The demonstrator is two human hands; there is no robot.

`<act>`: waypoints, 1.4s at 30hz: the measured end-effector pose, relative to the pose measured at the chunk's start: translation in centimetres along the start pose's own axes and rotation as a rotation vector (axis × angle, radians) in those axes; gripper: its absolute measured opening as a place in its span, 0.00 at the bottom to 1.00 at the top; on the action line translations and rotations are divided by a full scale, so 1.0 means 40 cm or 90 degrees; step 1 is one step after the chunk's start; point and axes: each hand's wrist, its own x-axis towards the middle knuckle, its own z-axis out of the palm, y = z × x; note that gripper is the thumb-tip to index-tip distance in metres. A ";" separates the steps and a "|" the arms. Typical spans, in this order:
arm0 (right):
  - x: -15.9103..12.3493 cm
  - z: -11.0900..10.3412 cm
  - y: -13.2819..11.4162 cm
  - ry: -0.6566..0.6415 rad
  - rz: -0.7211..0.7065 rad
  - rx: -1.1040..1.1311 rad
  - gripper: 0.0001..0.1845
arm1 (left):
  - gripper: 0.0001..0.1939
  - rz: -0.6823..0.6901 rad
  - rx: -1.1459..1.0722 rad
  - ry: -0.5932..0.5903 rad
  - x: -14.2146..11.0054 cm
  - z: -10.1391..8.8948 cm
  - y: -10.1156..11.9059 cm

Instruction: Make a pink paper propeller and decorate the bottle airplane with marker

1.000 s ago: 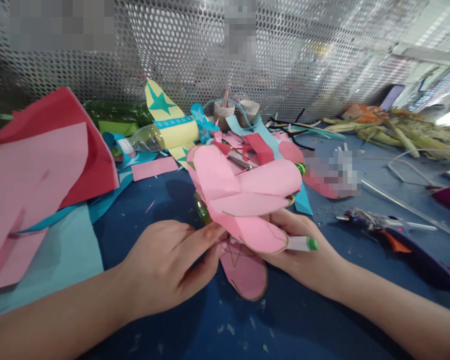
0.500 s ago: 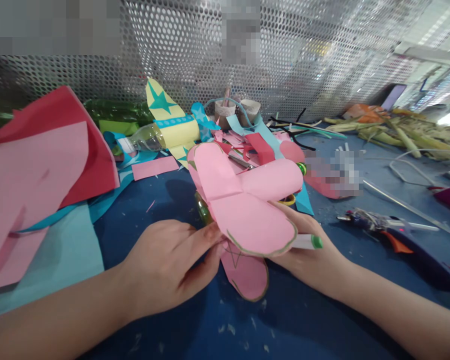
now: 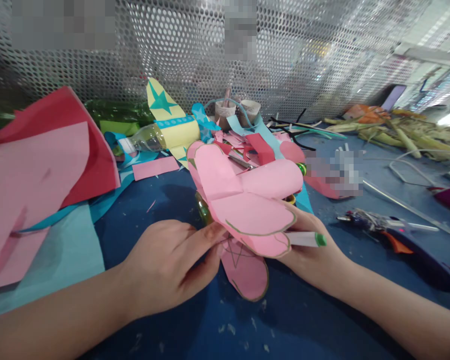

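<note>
A pink paper piece (image 3: 255, 212) with rounded, wing-like flaps and dark drawn edges wraps a green plastic bottle (image 3: 203, 207), which shows only in part. My left hand (image 3: 168, 265) is closed, pinching the pink paper between thumb and index finger. Beneath that pinch hangs a lower flap (image 3: 247, 275) with a star outline drawn on it. My right hand (image 3: 315, 245) is behind the flaps on the right and holds a white marker (image 3: 305, 239) with a green end. Its fingertips are hidden by the paper.
Red and pink sheets (image 3: 93, 155) and light blue paper (image 3: 78, 250) lie left. Behind stands a yellow paper-covered bottle (image 3: 178, 131) with stars, near paper scraps (image 3: 260, 147) and scissors (image 3: 240, 161). A hot glue gun (image 3: 401, 240) lies right. Perforated metal (image 3: 180, 45) rises behind.
The upper right flap dropped over the lower one, then lifted partly, showing the lower flap's edge again. The marker has shifted slightly right and up. My left hand has stayed nearly still.
</note>
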 end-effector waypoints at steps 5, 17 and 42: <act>0.003 -0.001 -0.002 -0.012 0.005 0.001 0.10 | 0.07 0.006 0.000 0.014 0.005 0.000 0.000; 0.006 0.000 -0.013 -0.018 -0.003 -0.009 0.13 | 0.07 -0.010 -0.005 0.038 -0.002 0.007 0.007; 0.000 -0.002 -0.002 -0.029 0.018 0.002 0.10 | 0.08 0.010 -0.026 0.015 0.013 -0.004 0.003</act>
